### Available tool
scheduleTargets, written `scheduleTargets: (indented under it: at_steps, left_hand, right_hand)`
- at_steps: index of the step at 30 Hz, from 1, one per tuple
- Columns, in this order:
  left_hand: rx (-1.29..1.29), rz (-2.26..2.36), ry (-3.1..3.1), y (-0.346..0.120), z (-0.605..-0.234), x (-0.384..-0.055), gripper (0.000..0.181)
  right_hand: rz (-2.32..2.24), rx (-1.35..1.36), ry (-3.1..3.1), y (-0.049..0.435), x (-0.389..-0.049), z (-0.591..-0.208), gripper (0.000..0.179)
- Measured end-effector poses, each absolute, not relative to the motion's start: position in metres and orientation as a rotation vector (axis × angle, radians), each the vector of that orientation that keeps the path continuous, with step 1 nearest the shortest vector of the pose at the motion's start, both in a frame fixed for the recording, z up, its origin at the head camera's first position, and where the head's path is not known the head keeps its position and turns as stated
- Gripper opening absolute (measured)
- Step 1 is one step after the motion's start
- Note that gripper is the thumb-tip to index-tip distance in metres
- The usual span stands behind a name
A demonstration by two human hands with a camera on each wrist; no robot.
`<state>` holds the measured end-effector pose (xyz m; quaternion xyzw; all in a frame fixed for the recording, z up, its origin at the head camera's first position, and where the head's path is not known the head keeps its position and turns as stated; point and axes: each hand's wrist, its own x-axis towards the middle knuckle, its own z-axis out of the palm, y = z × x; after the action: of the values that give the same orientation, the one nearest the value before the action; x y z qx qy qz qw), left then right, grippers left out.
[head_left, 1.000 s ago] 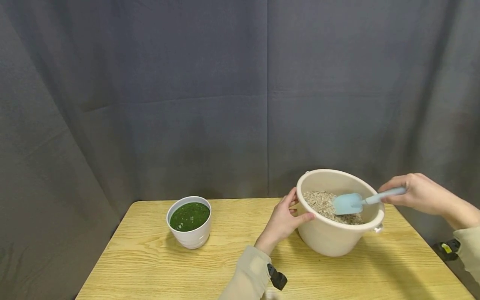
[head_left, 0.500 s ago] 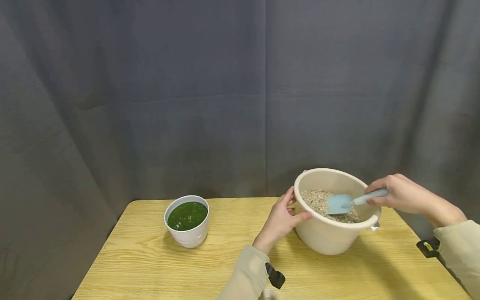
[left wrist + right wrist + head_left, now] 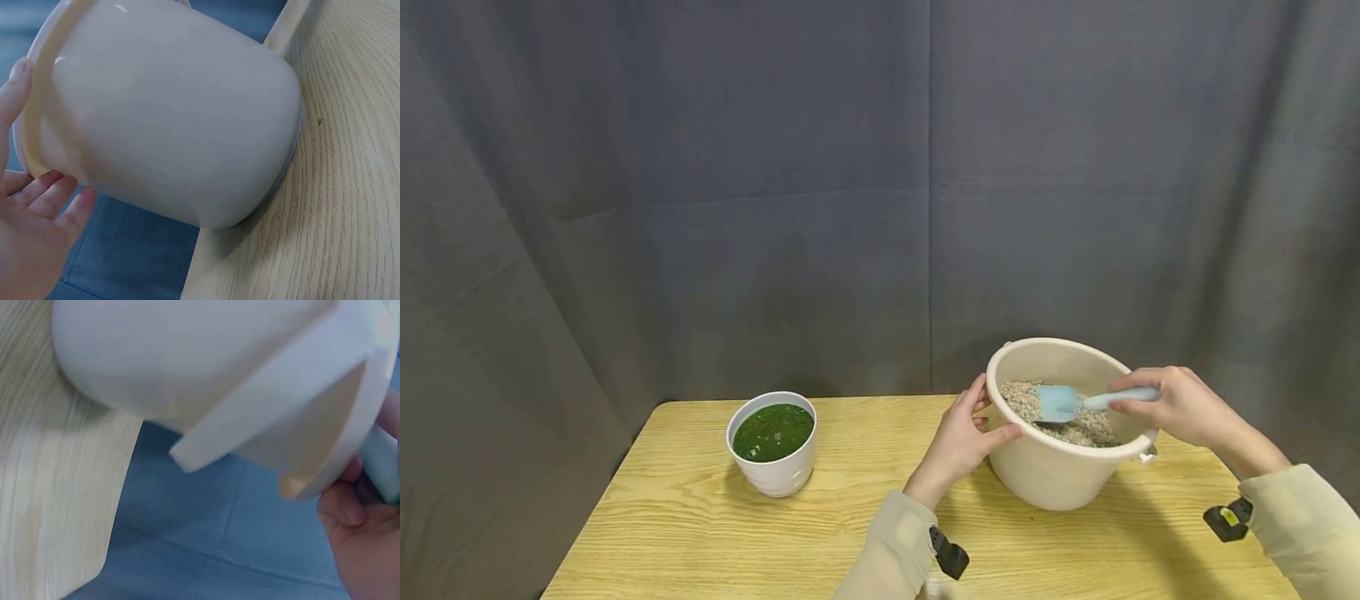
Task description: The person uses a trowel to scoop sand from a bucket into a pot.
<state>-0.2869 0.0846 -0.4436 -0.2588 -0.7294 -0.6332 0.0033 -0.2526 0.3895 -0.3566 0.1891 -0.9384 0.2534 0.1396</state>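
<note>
Looks mid-scoop to me: the smooth pale-blue scoop (image 3: 1058,403) is in the round cream bucket (image 3: 1052,482), right side of the worktop (image 3: 700,537), against coarse tan grit (image 3: 1096,431), not out yet. The right hand's (image 3: 1176,402) fingers grip the scoop; the left hand's (image 3: 957,443) hold the bucket's rim, spread. Ridged white pot (image 3: 784,480) of green stuff (image 3: 775,432) sits left, no hand on it.

grey curtain (image 3: 790,208) | wooden table (image 3: 700,533) | white pot (image 3: 780,477): on table, green contents (image 3: 773,433)

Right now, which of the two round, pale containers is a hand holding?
The large cream bucket of beige grains: the left hand holds it, while the small white pot of green material stands untouched.
</note>
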Motion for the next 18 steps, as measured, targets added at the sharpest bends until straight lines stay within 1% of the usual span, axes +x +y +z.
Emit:
scheduleTargets:
  at_steps: [18]
  left_hand:
    - [-0.777,-1.998,-2.292,0.078,-0.444,-0.287,0.091]
  right_hand:
    - [0.781,0.444,-2.549,0.356,-0.240,-0.376,0.015]
